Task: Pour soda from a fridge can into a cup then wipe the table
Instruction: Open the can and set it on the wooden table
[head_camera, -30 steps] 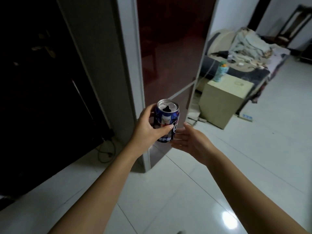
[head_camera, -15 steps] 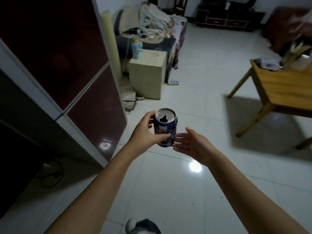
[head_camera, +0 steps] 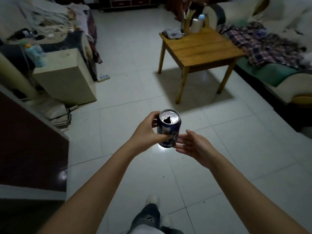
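At the far left stands one dark red fridge point(head_camera: 32, 149), and past it one pale cabinet point(head_camera: 67, 76) with a single light-blue bottle point(head_camera: 33, 53) on top. One left hand point(head_camera: 146, 130) reaches out at the end of a straight bare forearm, thumb across the near side and fingers curled round the far side of the one blue soda can point(head_camera: 169, 129). The can is upright, its tab hole open, held in the air over the white tiled floor point(head_camera: 219, 166), well short of the table. One right hand point(head_camera: 192, 146) comes in from the other side, palm turned toward the can, fingers straight and slightly spread; the fingertips sit just beside the can's lower wall, and I cannot tell whether they touch it. Farther right and back there is one wooden table point(head_camera: 200, 49). On its far edge lie one crumpled grey cloth point(head_camera: 172, 33), one pale cup point(head_camera: 195, 26) and one bottle with a blue cap point(head_camera: 201, 18). A sofa point(head_camera: 278, 48) with a plaid garment lines the right wall.
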A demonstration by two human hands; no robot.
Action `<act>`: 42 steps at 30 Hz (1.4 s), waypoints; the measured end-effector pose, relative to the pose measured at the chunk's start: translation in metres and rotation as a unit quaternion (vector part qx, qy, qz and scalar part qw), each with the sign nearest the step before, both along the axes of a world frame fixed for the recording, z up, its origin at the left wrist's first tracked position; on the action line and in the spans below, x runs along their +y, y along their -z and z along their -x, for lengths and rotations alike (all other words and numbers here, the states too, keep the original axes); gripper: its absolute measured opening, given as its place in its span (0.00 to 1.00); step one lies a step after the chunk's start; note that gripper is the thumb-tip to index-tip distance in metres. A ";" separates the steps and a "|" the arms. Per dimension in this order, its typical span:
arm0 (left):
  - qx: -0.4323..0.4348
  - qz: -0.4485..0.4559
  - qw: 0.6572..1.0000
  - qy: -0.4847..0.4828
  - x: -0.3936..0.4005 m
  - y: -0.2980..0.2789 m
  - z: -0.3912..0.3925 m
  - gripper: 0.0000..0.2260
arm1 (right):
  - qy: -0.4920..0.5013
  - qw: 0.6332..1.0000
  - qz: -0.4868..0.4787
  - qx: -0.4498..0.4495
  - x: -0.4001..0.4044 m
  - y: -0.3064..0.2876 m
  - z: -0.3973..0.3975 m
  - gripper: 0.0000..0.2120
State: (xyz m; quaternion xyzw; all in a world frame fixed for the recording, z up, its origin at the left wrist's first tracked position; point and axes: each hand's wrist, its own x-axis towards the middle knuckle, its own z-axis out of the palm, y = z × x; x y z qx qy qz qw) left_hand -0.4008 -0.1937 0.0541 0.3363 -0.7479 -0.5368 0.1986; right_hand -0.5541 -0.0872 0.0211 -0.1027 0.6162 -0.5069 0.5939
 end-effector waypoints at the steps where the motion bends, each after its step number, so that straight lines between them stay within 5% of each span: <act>1: 0.002 -0.001 1.000 0.019 -0.001 0.001 0.011 0.27 | 0.018 1.000 0.000 0.004 0.005 0.001 0.007 0.19; 21: 0.019 -0.022 0.955 0.295 -0.027 0.019 0.192 0.28 | 0.309 0.950 -0.012 -0.042 0.037 0.010 0.115 0.19; 42: 0.003 0.021 0.941 0.337 -0.019 0.021 0.511 0.29 | 0.344 0.938 0.002 -0.049 0.052 0.016 0.425 0.19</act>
